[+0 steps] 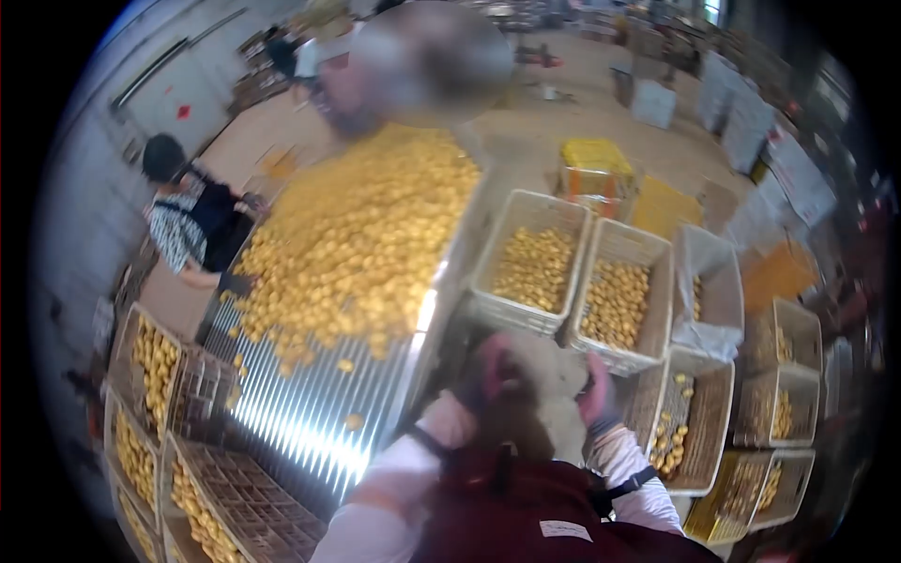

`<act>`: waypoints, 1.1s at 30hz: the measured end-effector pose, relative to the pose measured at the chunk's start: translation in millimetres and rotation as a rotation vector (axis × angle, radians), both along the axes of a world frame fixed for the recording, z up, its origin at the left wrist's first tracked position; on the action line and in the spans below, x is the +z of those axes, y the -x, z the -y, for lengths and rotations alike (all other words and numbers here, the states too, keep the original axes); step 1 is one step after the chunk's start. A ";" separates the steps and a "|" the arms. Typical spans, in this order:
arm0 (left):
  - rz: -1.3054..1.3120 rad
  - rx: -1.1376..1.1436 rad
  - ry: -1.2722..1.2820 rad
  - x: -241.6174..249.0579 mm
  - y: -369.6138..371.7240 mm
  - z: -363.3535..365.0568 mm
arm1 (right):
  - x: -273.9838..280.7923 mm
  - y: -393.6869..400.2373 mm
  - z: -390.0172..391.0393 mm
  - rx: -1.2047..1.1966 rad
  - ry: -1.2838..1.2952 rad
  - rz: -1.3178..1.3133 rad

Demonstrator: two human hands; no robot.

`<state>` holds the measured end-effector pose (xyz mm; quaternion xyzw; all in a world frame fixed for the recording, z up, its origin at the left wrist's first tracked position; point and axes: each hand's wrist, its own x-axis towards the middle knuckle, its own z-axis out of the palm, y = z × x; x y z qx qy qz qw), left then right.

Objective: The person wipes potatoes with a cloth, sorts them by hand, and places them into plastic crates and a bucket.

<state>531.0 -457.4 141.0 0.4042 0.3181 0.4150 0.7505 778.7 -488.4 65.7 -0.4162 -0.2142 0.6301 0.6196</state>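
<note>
My left hand (495,368), in a pink and dark glove, is smeared by motion in front of my body. On the other side my right hand (594,392), in a similar glove, is raised just below the near edge of a crate (615,358) of small yellow round produce. Between the two hands is a beige-grey, cloth-like shape (560,399), partly covered by a dark blur; I cannot tell whether the hands grip it. A second crate (516,317) of the same produce stands just ahead of my left hand.
To the left, a ridged metal sorting table (310,413) carries a heap of yellow produce (366,235). A person (192,216) reaches onto it from the far side. More crates stand at lower left (239,483) and right (699,422). One crate has a plastic liner (718,310).
</note>
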 end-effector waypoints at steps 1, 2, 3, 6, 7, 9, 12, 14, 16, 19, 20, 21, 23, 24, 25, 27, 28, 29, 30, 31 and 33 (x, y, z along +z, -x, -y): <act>-0.016 0.071 -0.083 -7.4 34.1 -0.7 | -7.7 30.3 -17.6 0.125 -0.026 0.094; -0.037 0.145 -0.133 -11.5 64.3 6.4 | 20.4 61.9 -31.8 0.283 0.161 0.100; -0.028 0.253 -0.137 -13.5 91.4 15.8 | 27.5 84.3 -43.6 0.406 0.160 0.142; 0.190 0.854 0.117 -13.1 152.6 52.5 | 11.1 141.9 -79.5 0.710 -0.102 0.237; 0.266 1.107 0.191 -9.2 171.2 62.3 | 10.8 158.4 -91.1 0.798 -0.147 0.218; 0.241 1.361 0.169 2.0 207.6 78.4 | 52.4 184.3 -131.4 0.970 0.107 0.026; -0.184 1.353 -0.058 19.0 248.7 112.4 | 6.9 217.4 -201.5 0.825 -0.465 0.727; -0.668 1.629 0.140 23.3 250.8 111.2 | -4.3 237.2 -245.7 0.802 -0.500 0.799; -1.149 1.632 0.219 14.6 243.2 102.5 | 8.8 259.7 -288.9 0.656 -0.916 1.144; -1.812 1.183 0.125 -64.6 222.2 78.4 | 11.3 300.2 -330.9 0.681 -1.167 1.256; -2.033 1.023 0.101 -83.9 203.8 59.4 | 11.2 314.2 -342.4 0.722 -1.224 1.267; -2.059 1.008 0.288 -85.7 193.0 43.4 | 10.2 329.0 -349.7 0.761 -1.280 1.276; -2.076 0.951 0.657 -87.8 186.8 21.5 | 6.1 352.3 -356.3 0.837 -1.387 1.297; -1.934 1.037 0.646 -97.1 193.2 25.8 | 3.2 357.3 -358.7 0.867 -1.402 1.294; -1.949 1.035 0.618 -99.2 194.8 28.6 | 0.4 361.7 -360.4 0.899 -1.421 1.291; -1.990 1.006 0.649 -101.1 195.7 27.6 | -2.9 379.4 -371.7 1.015 -1.442 1.311; -1.971 1.049 0.589 -102.6 197.1 28.4 | -4.9 387.0 -381.4 1.102 -1.428 1.339; -1.954 1.084 0.521 -103.9 199.8 30.4 | -7.6 393.8 -388.9 1.185 -1.403 1.370; -1.932 1.113 0.451 -104.7 199.6 34.2 | -11.0 400.4 -392.9 1.157 -1.326 1.377; -2.002 1.143 0.405 -106.7 199.5 35.5 | -13.9 409.8 -400.1 1.123 -1.254 1.387; -1.912 1.197 0.437 -110.5 196.6 37.0 | -24.7 426.7 -427.6 1.075 -1.177 1.350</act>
